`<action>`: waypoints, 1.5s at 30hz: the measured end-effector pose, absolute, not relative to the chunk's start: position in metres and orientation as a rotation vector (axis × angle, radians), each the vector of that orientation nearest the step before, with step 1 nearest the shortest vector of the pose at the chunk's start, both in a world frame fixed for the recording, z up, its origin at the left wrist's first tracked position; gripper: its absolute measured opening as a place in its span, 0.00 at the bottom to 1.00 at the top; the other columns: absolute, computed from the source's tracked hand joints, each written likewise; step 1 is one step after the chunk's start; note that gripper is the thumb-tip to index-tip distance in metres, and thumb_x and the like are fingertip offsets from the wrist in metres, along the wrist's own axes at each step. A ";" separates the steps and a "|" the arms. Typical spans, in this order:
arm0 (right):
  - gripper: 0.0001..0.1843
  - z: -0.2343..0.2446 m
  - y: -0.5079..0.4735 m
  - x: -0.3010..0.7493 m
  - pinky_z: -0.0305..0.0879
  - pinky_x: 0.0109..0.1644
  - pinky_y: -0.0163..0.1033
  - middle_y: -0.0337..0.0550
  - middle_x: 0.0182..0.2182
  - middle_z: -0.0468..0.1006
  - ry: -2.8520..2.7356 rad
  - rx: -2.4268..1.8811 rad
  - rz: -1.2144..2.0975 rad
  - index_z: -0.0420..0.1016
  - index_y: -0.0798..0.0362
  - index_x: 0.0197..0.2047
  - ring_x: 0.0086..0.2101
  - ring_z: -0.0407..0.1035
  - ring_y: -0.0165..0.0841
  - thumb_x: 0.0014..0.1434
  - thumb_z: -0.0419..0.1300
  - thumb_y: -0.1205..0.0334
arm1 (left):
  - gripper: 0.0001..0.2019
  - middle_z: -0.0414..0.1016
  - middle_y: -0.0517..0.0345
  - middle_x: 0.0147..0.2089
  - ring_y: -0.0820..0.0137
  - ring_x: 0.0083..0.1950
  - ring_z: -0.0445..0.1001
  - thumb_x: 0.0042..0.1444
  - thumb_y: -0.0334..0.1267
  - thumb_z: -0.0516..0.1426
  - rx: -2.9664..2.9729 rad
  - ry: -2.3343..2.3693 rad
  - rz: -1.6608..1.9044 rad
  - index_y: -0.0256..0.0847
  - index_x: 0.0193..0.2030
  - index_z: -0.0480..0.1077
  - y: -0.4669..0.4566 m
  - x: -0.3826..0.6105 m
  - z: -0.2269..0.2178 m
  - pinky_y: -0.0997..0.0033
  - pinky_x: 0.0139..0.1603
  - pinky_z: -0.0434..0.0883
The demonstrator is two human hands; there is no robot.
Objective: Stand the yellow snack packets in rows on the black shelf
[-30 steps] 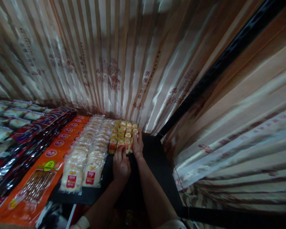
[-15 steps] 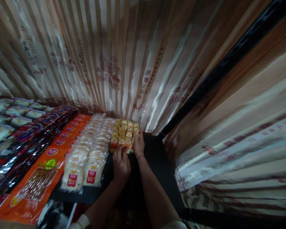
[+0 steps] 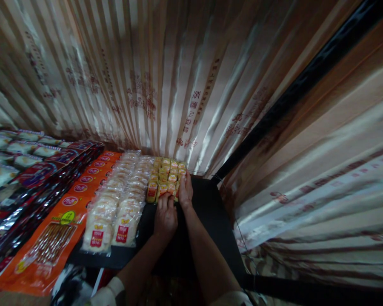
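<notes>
Small yellow snack packets (image 3: 164, 175) stand in close rows on the black table (image 3: 210, 212). My left hand (image 3: 166, 214) touches the front row, its fingers stretched out against a packet and the fingertips at its upper edge. Along the right side of the rows lies my right hand (image 3: 185, 192), fingers straight and flat against the packets. Parts of the packets behind both hands are hidden. To the left, two rows of clear bags of round white crackers (image 3: 124, 229) lean on one another.
Left of the crackers lie orange snack packs (image 3: 55, 238), overlapping in a row. Farther left are dark red shiny packs (image 3: 47, 170) in stacked rows. A pleated printed curtain (image 3: 166, 85) hangs behind the table, with a black pole (image 3: 274, 106) slanting across at right.
My left hand has shifted slightly right, and its fingers have straightened along the front of the yellow packets. My right hand stays at their right side. The view has moved very little.
</notes>
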State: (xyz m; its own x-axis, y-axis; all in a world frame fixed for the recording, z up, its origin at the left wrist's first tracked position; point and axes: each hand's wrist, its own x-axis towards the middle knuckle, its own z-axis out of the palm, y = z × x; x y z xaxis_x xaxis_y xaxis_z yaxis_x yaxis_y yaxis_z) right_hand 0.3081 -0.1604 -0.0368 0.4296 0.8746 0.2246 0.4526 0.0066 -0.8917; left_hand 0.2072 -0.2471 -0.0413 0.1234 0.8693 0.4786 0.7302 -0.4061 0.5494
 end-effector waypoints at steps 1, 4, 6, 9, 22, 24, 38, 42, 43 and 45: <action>0.30 -0.037 -0.160 0.308 0.51 0.59 0.44 0.43 0.57 0.64 -1.188 -1.617 0.496 0.55 0.47 0.61 0.56 0.57 0.35 0.60 0.38 0.44 | 0.17 0.63 0.43 0.52 0.59 0.55 0.61 0.54 0.26 0.48 2.213 1.596 1.149 0.32 0.51 0.63 -0.247 0.207 -0.041 0.54 0.56 0.64; 0.30 -0.037 -0.160 0.308 0.50 0.59 0.44 0.44 0.57 0.63 -1.177 -1.609 0.498 0.55 0.47 0.61 0.56 0.57 0.35 0.60 0.39 0.44 | 0.18 0.63 0.42 0.53 0.58 0.56 0.60 0.54 0.26 0.47 2.239 1.586 1.141 0.31 0.52 0.63 -0.248 0.207 -0.042 0.53 0.56 0.64; 0.30 -0.038 -0.160 0.308 0.50 0.60 0.45 0.45 0.57 0.63 -1.165 -1.603 0.497 0.56 0.48 0.61 0.56 0.56 0.35 0.60 0.39 0.44 | 0.19 0.63 0.40 0.54 0.57 0.57 0.60 0.53 0.26 0.47 2.264 1.575 1.133 0.30 0.53 0.62 -0.249 0.207 -0.041 0.52 0.57 0.63; 0.30 -0.040 -0.159 0.308 0.49 0.60 0.44 0.46 0.57 0.63 -1.154 -1.559 0.457 0.58 0.50 0.59 0.56 0.56 0.35 0.60 0.40 0.45 | 0.20 0.63 0.39 0.54 0.57 0.57 0.60 0.52 0.26 0.48 2.270 1.564 1.138 0.30 0.53 0.62 -0.250 0.207 -0.040 0.51 0.57 0.62; 0.33 -0.037 -0.156 0.315 0.50 0.60 0.44 0.46 0.59 0.61 -1.027 -1.532 0.599 0.57 0.51 0.60 0.57 0.56 0.37 0.57 0.42 0.42 | 0.20 0.63 0.43 0.56 0.55 0.58 0.59 0.49 0.27 0.48 2.244 1.541 1.100 0.32 0.50 0.67 -0.253 0.204 -0.038 0.52 0.58 0.61; 0.33 -0.034 -0.161 0.318 0.48 0.61 0.44 0.47 0.59 0.60 -1.017 -1.510 0.557 0.57 0.52 0.60 0.58 0.54 0.37 0.57 0.42 0.42 | 0.20 0.64 0.44 0.56 0.56 0.57 0.60 0.49 0.27 0.49 2.216 1.545 1.119 0.33 0.50 0.67 -0.253 0.204 -0.036 0.52 0.58 0.62; 0.36 -0.030 -0.271 0.301 0.47 0.61 0.52 0.58 0.57 0.61 -1.289 -1.631 0.262 0.61 0.60 0.56 0.57 0.54 0.45 0.56 0.43 0.41 | 0.13 0.67 0.55 0.52 0.66 0.55 0.62 0.54 0.29 0.48 2.110 1.310 1.348 0.41 0.41 0.70 -0.289 0.180 0.008 0.65 0.55 0.66; 0.35 -0.027 -0.277 0.289 0.50 0.60 0.52 0.57 0.56 0.63 -1.352 -1.611 0.276 0.62 0.58 0.56 0.56 0.56 0.46 0.55 0.45 0.40 | 0.14 0.68 0.54 0.51 0.67 0.52 0.64 0.53 0.29 0.48 2.044 1.277 1.407 0.42 0.42 0.70 -0.310 0.154 0.033 0.64 0.53 0.67; 0.35 -0.026 -0.278 0.284 0.50 0.60 0.52 0.57 0.56 0.63 -1.353 -1.608 0.281 0.62 0.58 0.56 0.56 0.56 0.46 0.55 0.45 0.40 | 0.14 0.68 0.54 0.50 0.67 0.51 0.64 0.52 0.28 0.48 2.026 1.267 1.417 0.42 0.41 0.70 -0.315 0.147 0.036 0.64 0.52 0.67; 0.34 -0.024 -0.281 0.272 0.51 0.59 0.52 0.57 0.55 0.63 -1.352 -1.595 0.295 0.62 0.58 0.56 0.56 0.57 0.45 0.56 0.46 0.41 | 0.14 0.69 0.53 0.48 0.66 0.50 0.65 0.51 0.28 0.47 1.995 1.249 1.435 0.41 0.41 0.70 -0.324 0.133 0.036 0.63 0.50 0.68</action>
